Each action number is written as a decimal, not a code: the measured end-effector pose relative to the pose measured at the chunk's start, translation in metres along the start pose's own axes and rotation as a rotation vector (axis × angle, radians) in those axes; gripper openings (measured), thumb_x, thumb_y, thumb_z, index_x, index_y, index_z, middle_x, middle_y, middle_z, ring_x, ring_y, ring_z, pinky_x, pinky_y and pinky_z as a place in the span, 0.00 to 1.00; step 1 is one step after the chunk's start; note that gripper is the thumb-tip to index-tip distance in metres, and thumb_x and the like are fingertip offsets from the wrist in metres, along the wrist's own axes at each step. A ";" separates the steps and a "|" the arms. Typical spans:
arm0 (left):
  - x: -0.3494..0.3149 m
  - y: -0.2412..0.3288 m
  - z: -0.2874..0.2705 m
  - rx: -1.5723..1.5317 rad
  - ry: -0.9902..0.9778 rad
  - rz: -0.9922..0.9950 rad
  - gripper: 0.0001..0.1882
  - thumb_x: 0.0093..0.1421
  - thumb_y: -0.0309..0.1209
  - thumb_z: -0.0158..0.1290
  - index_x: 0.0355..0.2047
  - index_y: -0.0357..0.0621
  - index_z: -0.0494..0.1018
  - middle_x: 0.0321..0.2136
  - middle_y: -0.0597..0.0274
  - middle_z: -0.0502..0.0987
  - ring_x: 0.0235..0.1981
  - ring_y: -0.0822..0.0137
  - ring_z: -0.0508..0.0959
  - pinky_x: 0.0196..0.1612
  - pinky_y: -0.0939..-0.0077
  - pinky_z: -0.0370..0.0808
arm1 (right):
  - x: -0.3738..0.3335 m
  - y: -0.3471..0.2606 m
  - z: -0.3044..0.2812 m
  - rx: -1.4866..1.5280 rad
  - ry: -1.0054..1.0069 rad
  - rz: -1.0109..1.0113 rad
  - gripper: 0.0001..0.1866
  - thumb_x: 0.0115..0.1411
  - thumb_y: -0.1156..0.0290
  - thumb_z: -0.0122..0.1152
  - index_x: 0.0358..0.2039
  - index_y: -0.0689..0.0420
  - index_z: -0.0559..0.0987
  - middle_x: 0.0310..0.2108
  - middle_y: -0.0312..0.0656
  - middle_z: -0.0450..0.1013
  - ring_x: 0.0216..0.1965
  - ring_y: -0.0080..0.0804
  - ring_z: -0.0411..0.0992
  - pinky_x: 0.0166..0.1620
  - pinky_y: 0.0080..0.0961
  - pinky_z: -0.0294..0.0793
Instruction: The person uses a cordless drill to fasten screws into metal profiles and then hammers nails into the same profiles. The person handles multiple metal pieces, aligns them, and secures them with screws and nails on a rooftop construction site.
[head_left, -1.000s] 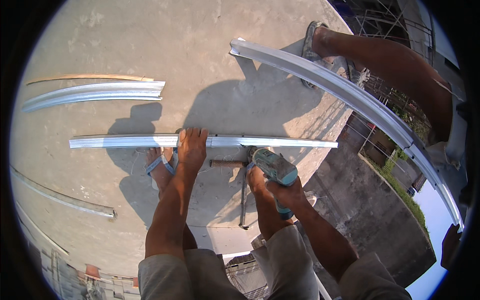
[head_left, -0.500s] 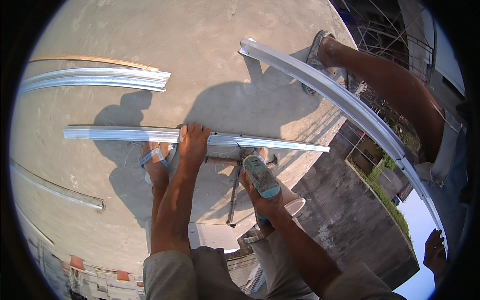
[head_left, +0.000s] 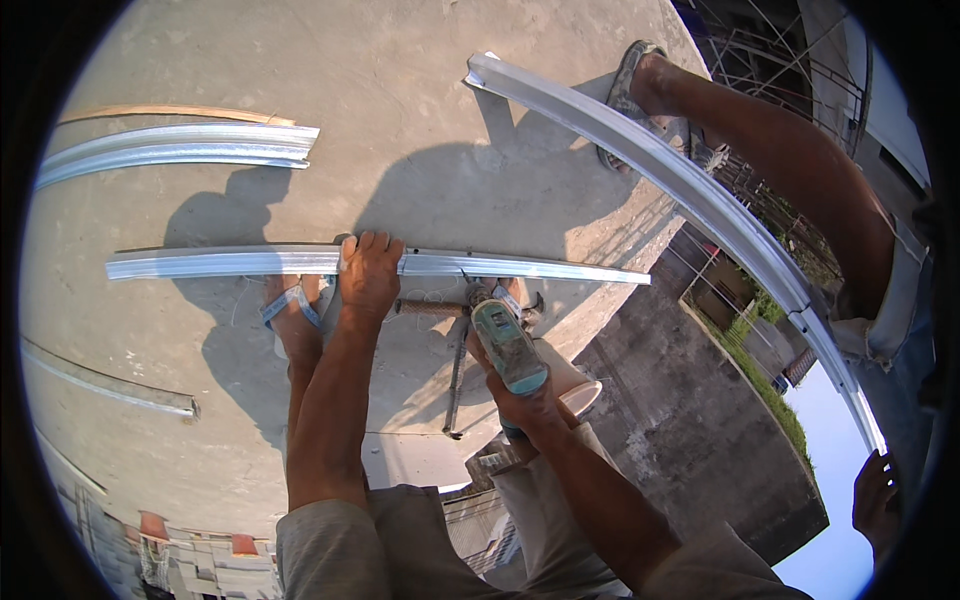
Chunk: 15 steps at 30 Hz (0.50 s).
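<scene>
A long silvery metal channel [head_left: 210, 263] lies crosswise on the concrete in front of my feet. My left hand [head_left: 370, 270] is closed over its middle, fingers curled across the far edge. In my right hand [head_left: 520, 395] is a teal and grey cordless drill [head_left: 508, 345], gripped by its handle. Its bit points at the channel's near side, to the right of my left hand; I cannot tell whether the tip touches. Beside the drill's front lies a tool with a brown wrapped handle [head_left: 430, 308], its head partly hidden. A thin dark bar [head_left: 456, 385] lies nearer to me.
At right, another person's leg [head_left: 760, 150] stands by a long metal channel [head_left: 650, 150], whose lower end meets that person's hand [head_left: 875, 495]. More metal channels [head_left: 180, 146] and a wood strip [head_left: 190, 112] lie at left. A pale bucket [head_left: 575, 385] stands near the concrete's right edge, beyond which is a drop.
The whole view has shifted a little, so most things sit slightly further left and up. My left hand stays on the channel, and the drill remains in my right hand beside it.
</scene>
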<state>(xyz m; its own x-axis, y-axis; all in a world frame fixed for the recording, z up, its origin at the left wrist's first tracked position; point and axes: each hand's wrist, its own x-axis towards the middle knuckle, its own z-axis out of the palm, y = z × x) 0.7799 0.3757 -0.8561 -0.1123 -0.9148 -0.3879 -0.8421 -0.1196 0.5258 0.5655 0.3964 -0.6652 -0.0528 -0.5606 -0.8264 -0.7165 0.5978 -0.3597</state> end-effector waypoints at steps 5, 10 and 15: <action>-0.001 -0.001 0.000 -0.047 0.069 0.018 0.12 0.47 0.24 0.55 0.34 0.49 0.77 0.30 0.66 0.74 0.40 0.63 0.74 0.46 0.64 0.66 | 0.004 0.003 0.003 0.105 -0.014 -0.034 0.32 0.51 0.74 0.66 0.56 0.62 0.66 0.47 0.48 0.74 0.49 0.41 0.76 0.52 0.30 0.75; -0.002 -0.003 0.002 -0.068 0.144 0.041 0.12 0.46 0.23 0.56 0.33 0.48 0.78 0.30 0.66 0.74 0.39 0.63 0.74 0.46 0.64 0.66 | -0.001 0.000 -0.001 -0.051 -0.045 -0.067 0.31 0.52 0.74 0.65 0.57 0.63 0.66 0.48 0.48 0.73 0.50 0.42 0.76 0.54 0.29 0.75; -0.001 -0.002 0.002 -0.067 0.172 0.052 0.12 0.46 0.24 0.56 0.33 0.48 0.78 0.30 0.66 0.74 0.39 0.63 0.74 0.46 0.64 0.66 | 0.005 -0.007 -0.001 -0.124 -0.024 -0.094 0.32 0.51 0.72 0.66 0.56 0.61 0.67 0.48 0.49 0.74 0.49 0.44 0.76 0.52 0.31 0.75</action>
<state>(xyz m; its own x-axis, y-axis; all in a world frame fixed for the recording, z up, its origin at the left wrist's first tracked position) 0.7805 0.3778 -0.8576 -0.0582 -0.9723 -0.2262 -0.7999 -0.0901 0.5933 0.5691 0.3888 -0.6666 0.0338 -0.5960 -0.8022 -0.7978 0.4673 -0.3809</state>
